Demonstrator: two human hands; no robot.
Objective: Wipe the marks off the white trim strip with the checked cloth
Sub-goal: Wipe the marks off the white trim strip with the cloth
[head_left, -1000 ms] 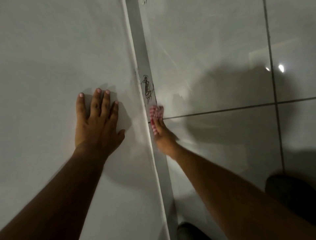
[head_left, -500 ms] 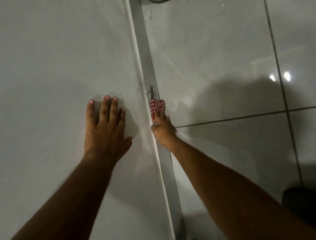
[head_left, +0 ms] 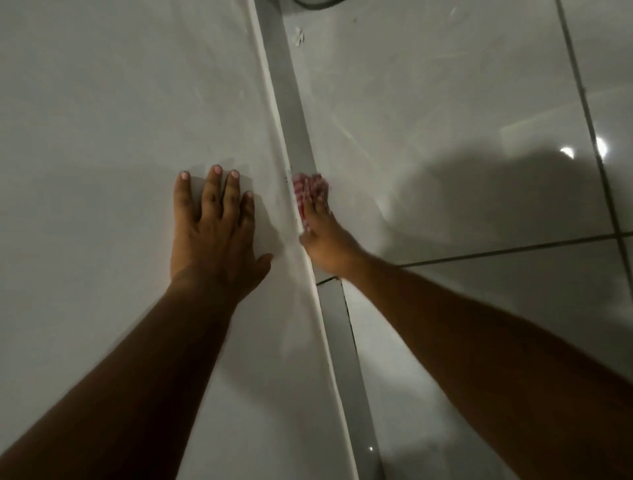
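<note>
The white trim strip [head_left: 286,78] runs from the top centre down to the bottom right, between a white wall and a tiled floor. My right hand [head_left: 323,236] presses the red-and-white checked cloth [head_left: 308,190] against the strip; the cloth is blurred. The cloth and hand cover the spot where the dark scribble was, so no mark shows. Only a few tiny dark specks show at the strip's left edge beside the cloth. My left hand [head_left: 214,226] lies flat on the white wall [head_left: 113,120], fingers spread, holding nothing.
Glossy grey floor tiles [head_left: 462,102] with dark grout lines lie to the right of the strip. A small white scrap [head_left: 299,36] lies on the floor near the top. A dark curved object [head_left: 313,2] shows at the top edge.
My right hand has pushed the cloth up along the strip and over the dark scribble, which is now covered. The view has shifted; my left hand stays flat on the wall.
</note>
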